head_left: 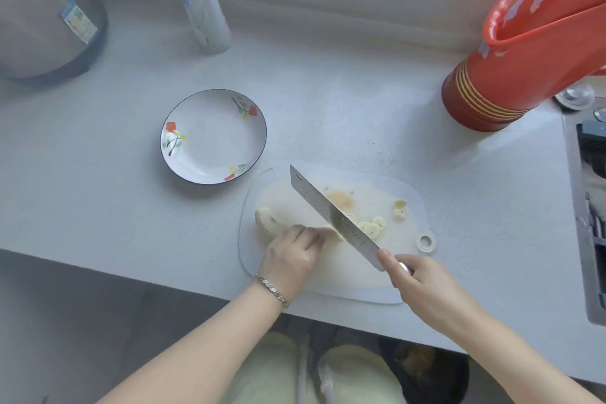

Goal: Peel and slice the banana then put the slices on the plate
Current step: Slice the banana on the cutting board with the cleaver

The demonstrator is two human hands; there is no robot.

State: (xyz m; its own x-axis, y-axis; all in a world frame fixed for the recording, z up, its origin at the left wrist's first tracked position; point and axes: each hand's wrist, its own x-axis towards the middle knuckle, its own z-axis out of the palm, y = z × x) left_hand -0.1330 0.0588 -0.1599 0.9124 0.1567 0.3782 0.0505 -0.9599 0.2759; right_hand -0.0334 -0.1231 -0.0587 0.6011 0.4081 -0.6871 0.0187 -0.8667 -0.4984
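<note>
No writing is legible: the blue oval label on the clear plastic bottle (196,0) at the back of the counter and the blue-edged sticker on the grey cylindrical appliance (46,16) at upper left are both too blurred to read, and the appliance is cut off by the frame edge. The peeled banana (269,221), pale and curved, lies on a translucent white cutting board (377,285) with rounded corners and a ring-shaped hanging hole at its right end; the middle of the fruit is hidden under the left hand (290,256), whose fingers are curled down onto it, pinning it to the board. The right hand (423,282) is closed around the handle of a broad rectangular steel cleaver (331,213), the handle almost wholly concealed by the fingers; the blade stands edge-down against the cut end of the banana. Thin round slices (373,226) lie overlapping on the board just right of the blade, with two more pieces nearer the board's right edge. A shallow white plate (213,147) with a dark rim and painted red flowers sits empty on the speckled grey countertop (344,108), beside the board's far left corner. A glossy red plastic container (511,75) with ribbed yellow bands stands at right, partly cropped. A metal link bracelet (272,289) circles the left wrist.
</note>
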